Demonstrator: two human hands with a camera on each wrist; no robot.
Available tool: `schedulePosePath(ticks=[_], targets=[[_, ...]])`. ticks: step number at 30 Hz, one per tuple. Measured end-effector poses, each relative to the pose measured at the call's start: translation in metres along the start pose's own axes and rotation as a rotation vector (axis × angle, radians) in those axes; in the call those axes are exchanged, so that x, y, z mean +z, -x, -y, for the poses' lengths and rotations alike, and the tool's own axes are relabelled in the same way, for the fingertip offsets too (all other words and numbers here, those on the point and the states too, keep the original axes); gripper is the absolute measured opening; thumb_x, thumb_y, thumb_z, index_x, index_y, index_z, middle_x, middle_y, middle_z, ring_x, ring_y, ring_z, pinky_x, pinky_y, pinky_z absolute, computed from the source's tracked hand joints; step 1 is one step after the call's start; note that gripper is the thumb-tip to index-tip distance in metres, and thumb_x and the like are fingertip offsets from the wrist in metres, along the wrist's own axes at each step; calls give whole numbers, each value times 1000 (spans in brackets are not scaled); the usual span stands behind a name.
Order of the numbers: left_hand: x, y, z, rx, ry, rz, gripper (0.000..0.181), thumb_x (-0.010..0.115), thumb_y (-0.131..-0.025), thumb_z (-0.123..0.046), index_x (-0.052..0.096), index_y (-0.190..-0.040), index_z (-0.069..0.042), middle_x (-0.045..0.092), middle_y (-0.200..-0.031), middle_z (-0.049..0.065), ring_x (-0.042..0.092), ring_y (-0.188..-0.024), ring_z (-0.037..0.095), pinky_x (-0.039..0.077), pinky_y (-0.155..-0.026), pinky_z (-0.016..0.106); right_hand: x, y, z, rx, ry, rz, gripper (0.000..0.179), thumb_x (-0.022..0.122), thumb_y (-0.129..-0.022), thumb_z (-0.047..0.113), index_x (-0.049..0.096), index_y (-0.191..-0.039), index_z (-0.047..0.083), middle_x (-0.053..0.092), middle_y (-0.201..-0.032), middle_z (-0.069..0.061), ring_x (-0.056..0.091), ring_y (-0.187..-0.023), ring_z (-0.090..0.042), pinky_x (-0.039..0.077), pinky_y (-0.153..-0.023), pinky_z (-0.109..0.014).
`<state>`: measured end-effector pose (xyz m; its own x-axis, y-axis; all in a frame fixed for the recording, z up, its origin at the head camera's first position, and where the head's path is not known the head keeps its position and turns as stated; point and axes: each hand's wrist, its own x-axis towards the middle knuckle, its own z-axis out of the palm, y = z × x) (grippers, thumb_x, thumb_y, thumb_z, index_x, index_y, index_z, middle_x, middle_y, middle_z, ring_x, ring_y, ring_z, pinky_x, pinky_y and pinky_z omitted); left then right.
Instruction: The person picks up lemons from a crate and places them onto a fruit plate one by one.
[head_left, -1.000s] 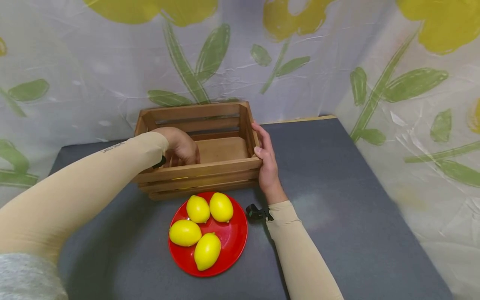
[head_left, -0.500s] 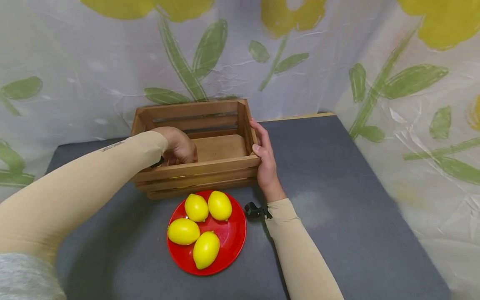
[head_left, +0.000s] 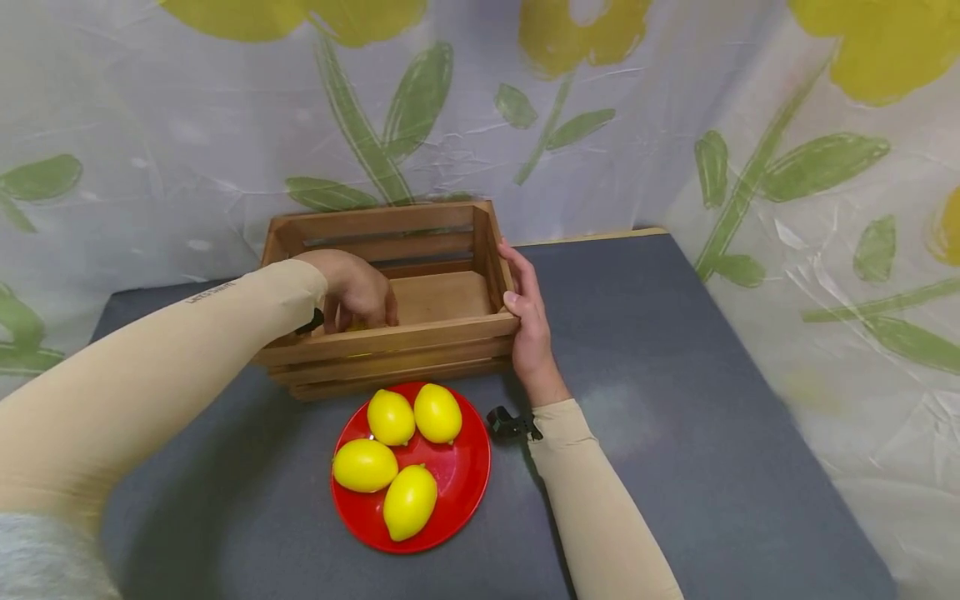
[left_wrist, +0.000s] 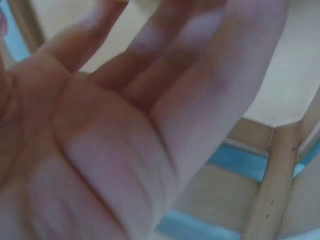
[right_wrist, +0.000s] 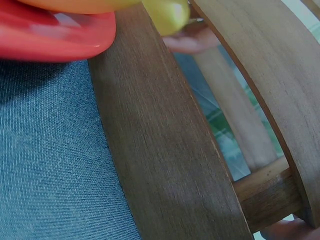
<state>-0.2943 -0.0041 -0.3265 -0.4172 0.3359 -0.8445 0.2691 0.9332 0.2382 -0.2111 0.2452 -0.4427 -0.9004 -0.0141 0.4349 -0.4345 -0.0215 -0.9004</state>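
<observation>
In the head view, my left hand [head_left: 358, 287] reaches down into a slatted wooden crate [head_left: 390, 337], its fingers curved round a yellow lemon [head_left: 356, 328]. The crate's front wall hides most of that fruit. Through the slats, the right wrist view shows the same lemon [right_wrist: 167, 16] against fingers [right_wrist: 189, 43]. My palm [left_wrist: 95, 150] fills much of the left wrist view. My right hand [head_left: 532, 333] grips the crate's right end, thumb at the top corner and fingers along the outside.
Before the crate sits a red plate [head_left: 467, 487] bearing several lemons [head_left: 410, 502]. Both stand on a dark grey table [head_left: 675, 400]. Behind and to the right hang plastic sheets [head_left: 480, 150] with painted flowers.
My left hand has risen slightly inside the crate, and a bit of yellow now shows under its fingers. The right hand keeps its grip on the crate's end.
</observation>
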Motion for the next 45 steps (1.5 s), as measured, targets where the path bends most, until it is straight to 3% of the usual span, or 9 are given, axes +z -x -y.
schedulePosePath(ticks=[3, 9, 15, 18, 25, 34, 37, 41, 45], targets=[[-4, 9, -1, 37, -8, -69, 53, 71, -100, -29, 61, -150, -14, 60, -143, 17, 72, -100, 30, 66, -86, 42, 1, 0, 0, 0, -10, -8, 71, 40, -95, 34, 45, -162, 14, 40, -173, 5, 32, -162, -13, 20, -133, -53], [-9, 32, -6, 123, -58, -232, 45, 79, -92, -32, 69, -133, -16, 62, -129, 9, 59, -96, 22, 54, -81, 32, -1, -1, -3, -11, -31, -11, 71, 40, -95, 33, 45, -162, 13, 40, -172, 2, 33, -161, -15, 21, -132, -51], [-8, 45, -18, 211, -131, -412, 43, 80, -92, -34, 71, -130, -17, 70, -130, 5, 62, -110, 26, 52, -94, 42, -10, 1, -10, -3, -32, -25, 71, 40, -94, 33, 46, -162, 13, 42, -171, 3, 33, -161, -14, 20, -132, -51], [-6, 51, -25, 244, -180, -496, 41, 81, -92, -36, 71, -127, -18, 73, -123, 3, 64, -106, 25, 52, -93, 41, -15, 1, -12, 0, -22, -23, 71, 40, -94, 34, 46, -162, 14, 42, -172, 3, 33, -161, -14, 19, -132, -51], [3, 75, -46, 319, -159, -653, 37, 76, -94, -35, 70, -128, -23, 73, -120, -1, 64, -101, 24, 53, -88, 40, -25, -5, -15, -10, -25, -33, 71, 38, -94, 33, 46, -162, 15, 41, -172, 2, 33, -161, -16, 18, -132, -54], [48, 103, -75, 446, -188, -833, 44, 85, -87, -36, 72, -128, -29, 72, -116, -6, 63, -96, 18, 57, -84, 37, -26, -6, -17, 31, -19, -28, 70, 38, -95, 32, 45, -163, 18, 40, -171, 6, 32, -160, -14, 18, -132, -55], [68, 108, -85, 466, -217, -854, 46, 87, -87, -36, 72, -130, -30, 70, -117, -6, 64, -93, 16, 59, -80, 37, -27, -6, -16, 36, -25, -26, 69, 37, -96, 31, 45, -163, 18, 39, -172, 6, 32, -160, -16, 19, -131, -55], [99, 102, -95, 466, -231, -835, 47, 89, -86, -35, 72, -131, -30, 69, -119, -4, 65, -89, 15, 60, -76, 35, -26, -6, -14, 40, -29, -19, 70, 36, -96, 30, 44, -163, 17, 38, -173, 2, 32, -160, -19, 19, -130, -56], [132, 81, -103, 456, -270, -835, 46, 89, -86, -37, 74, -128, -28, 70, -116, -2, 65, -88, 16, 58, -78, 35, -25, -5, -15, 37, -37, -21, 70, 36, -95, 30, 45, -163, 17, 38, -173, 1, 34, -158, -20, 22, -129, -55]])
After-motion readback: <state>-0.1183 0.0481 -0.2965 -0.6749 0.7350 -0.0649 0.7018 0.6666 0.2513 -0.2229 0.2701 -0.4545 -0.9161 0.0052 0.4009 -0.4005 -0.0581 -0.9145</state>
